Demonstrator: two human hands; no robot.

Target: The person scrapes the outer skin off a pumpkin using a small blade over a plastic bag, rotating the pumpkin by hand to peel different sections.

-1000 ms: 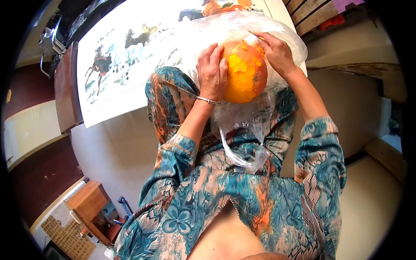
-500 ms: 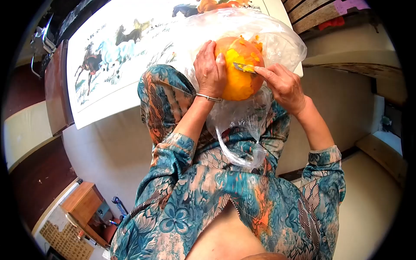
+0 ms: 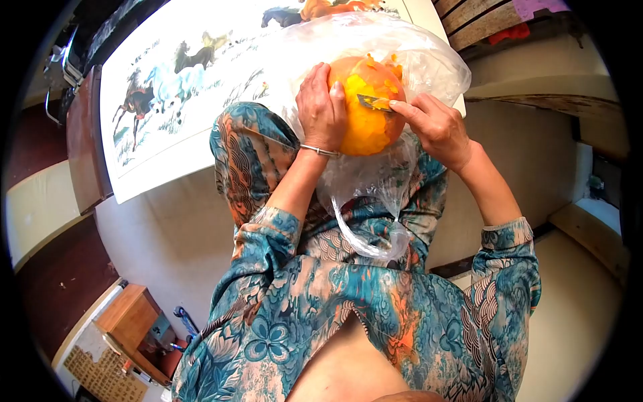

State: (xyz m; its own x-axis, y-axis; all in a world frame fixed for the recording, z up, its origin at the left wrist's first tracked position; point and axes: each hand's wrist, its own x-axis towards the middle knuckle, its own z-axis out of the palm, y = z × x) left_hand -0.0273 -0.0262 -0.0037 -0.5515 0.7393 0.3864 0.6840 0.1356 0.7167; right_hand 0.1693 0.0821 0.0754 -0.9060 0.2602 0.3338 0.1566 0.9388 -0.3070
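Note:
A round orange pumpkin sits on a clear plastic bag at the table's edge. Much of its near face is bare, bright yellow flesh, with loose peel scraps along the top. My left hand is wrapped against the pumpkin's left side, thumb on the skin. A small knife lies flat against the flesh, bits of yellow peel on its blade. Its handle is hidden inside my right hand, whose index finger stretches along the knife.
The white table bears a painting of horses. Bag handles hang over my lap. A slatted wooden bench stands at the upper right, a wooden cabinet at the lower left.
The knife and my right hand have shifted slightly left across the pumpkin's face. My left hand keeps its hold; the whole view has moved a little.

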